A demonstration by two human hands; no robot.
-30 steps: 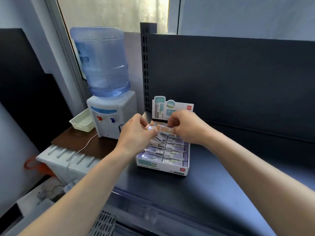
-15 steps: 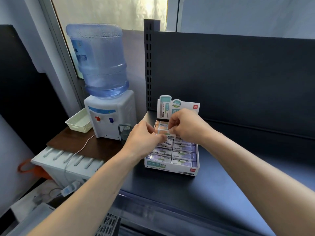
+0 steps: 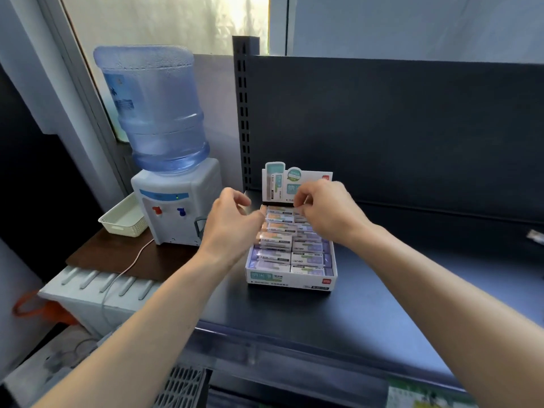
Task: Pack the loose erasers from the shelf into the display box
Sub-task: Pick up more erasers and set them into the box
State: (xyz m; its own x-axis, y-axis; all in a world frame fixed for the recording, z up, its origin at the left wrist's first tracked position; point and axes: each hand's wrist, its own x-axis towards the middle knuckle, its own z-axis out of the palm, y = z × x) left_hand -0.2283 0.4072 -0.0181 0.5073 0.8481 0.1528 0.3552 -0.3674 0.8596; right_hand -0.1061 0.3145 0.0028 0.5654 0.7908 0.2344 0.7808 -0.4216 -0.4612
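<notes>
On the near part of the dark shelf (image 3: 382, 304) stands the white box (image 3: 291, 282), its front wall toward the person and both bare forearms reaching in over the shelf edge. Erasers (image 3: 307, 257) in pale sleeves fill it in two columns, lying flat, row behind row up to the back. Above the left column hovers the left hand (image 3: 229, 228), its fingers loosely curled and spread from the thumb, holding nothing and clear of the box. Over the back rows is the right hand (image 3: 326, 210), fingers curled with thumb and forefinger brought together just above the rearmost erasers; whether they pinch one or only touch it cannot be told. Behind the hands rises the box's header card (image 3: 294, 178), with the shelf's back panel beyond. Left of the shelf, a water dispenser (image 3: 176, 201) sits on a brown top beside a cream basket (image 3: 123, 219). Half a second ago both hands met at one eraser over the back of the box; the left has since let go and drawn off leftward.
</notes>
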